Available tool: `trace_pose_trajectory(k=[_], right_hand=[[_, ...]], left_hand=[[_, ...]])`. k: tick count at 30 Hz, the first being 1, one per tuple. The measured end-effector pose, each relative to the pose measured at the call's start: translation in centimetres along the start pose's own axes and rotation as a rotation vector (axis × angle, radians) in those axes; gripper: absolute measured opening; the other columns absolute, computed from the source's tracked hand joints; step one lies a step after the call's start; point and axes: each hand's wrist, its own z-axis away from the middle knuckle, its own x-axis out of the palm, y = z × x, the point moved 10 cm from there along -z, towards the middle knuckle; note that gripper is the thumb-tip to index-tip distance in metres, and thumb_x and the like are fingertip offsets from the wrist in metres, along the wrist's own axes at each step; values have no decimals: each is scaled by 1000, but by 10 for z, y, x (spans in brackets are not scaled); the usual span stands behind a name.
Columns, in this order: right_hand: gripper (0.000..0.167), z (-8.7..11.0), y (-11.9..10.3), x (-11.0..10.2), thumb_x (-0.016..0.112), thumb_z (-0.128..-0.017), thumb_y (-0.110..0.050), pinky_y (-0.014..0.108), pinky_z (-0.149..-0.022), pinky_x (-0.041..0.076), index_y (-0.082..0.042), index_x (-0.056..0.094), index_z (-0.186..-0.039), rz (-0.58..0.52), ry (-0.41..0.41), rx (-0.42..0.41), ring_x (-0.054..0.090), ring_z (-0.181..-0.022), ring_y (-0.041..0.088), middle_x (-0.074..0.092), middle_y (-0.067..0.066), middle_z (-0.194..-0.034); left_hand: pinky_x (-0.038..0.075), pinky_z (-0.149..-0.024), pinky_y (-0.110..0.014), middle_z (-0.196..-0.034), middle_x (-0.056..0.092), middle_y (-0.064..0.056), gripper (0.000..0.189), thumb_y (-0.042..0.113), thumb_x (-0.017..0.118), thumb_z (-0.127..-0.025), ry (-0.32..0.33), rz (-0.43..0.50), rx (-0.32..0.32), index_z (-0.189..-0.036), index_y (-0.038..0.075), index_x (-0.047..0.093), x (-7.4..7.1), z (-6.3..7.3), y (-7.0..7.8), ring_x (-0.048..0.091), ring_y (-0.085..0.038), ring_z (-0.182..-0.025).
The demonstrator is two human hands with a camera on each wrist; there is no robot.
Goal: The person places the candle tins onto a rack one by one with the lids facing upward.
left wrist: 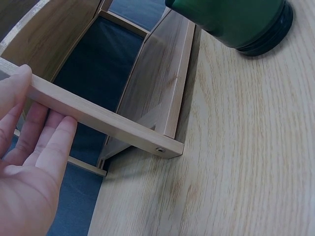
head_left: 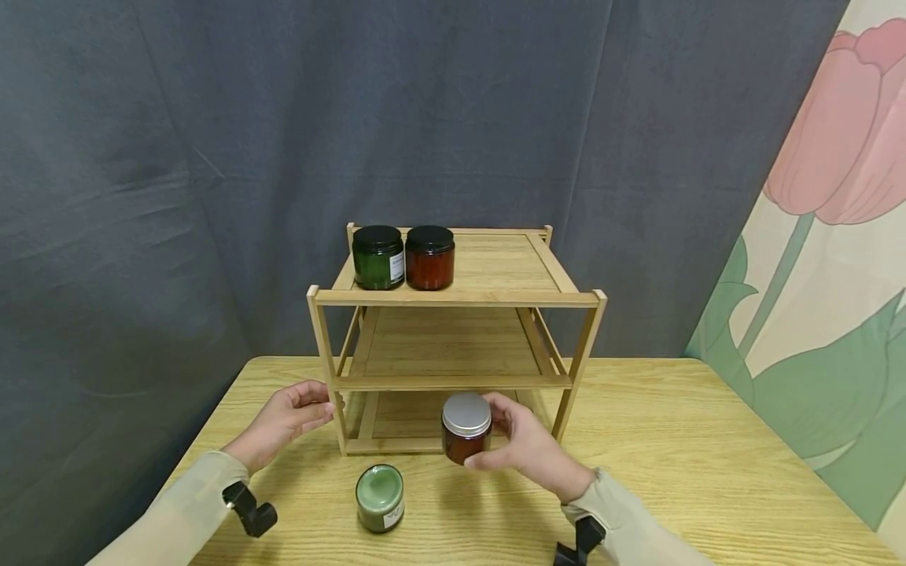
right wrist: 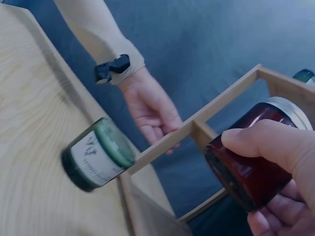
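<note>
Looks to me like you're at the jar-handling step rn: the silver-lidded amber jar (head_left: 467,446) is up off the table (head_left: 672,456), just in front of the bottom shelf (head_left: 406,417) of the bamboo rack (head_left: 439,383). IMO the next move calls for keeping it upright and minding the rack's front rails, esp. the middle one.

Hands, w/ the jar as clock center and 12 pointing away from you: your R hand (head_left: 527,448) is at 3 o'clock, thumb on the near side and fingers round the other, so def a proper grip and only as wide as the jar. Your L hand (head_left: 293,417) is at 9, thumb and fingers closed round the front left post (head_left: 322,338), prob steadying things. Can't tell how hard it's squeezing tho.

FYI the green candle jar (head_left: 380,503) stands on the table at abt 8, touching neither hand. Up top, btwn 11 and 12, a black-lidded green jar (head_left: 371,269) and a black-lidded amber jar (head_left: 429,269) sit side by side.
</note>
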Motion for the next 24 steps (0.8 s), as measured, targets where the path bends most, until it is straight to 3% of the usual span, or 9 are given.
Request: trace_pose_trajectory(k=[9, 14, 24], right_hand=[[72, 3, -23, -18, 87, -69, -13, 44, -103, 40, -4, 50, -130, -4, 0, 14, 57, -112, 22, 61, 9, -122], [72, 7, -40, -28, 86, -69, -13, 45, -102, 41, -3, 49, -131, 3, 4, -27, 57, -113, 25, 61, 10, -122], [73, 12, -72, -42, 85, -69, -7, 28, -102, 44, -2, 48, -132, -22, 28, -109, 57, -118, 24, 62, 12, -124]], left_hand=[[54, -89, -22, -105, 62, 1, 29, 9, 63, -94, -8, -3, 6, -118, -4, 52, 1, 0, 2, 63, -8, -97], [54, -90, -22, -105, 62, 1, 30, 9, 63, -94, -13, -5, 6, -119, -4, 52, 1, 0, 2, 64, -8, -98], [54, -90, -23, -106, 62, 0, 34, 10, 63, -93, -12, -8, 3, -120, -7, 51, 1, 0, 2, 63, -9, -98]])
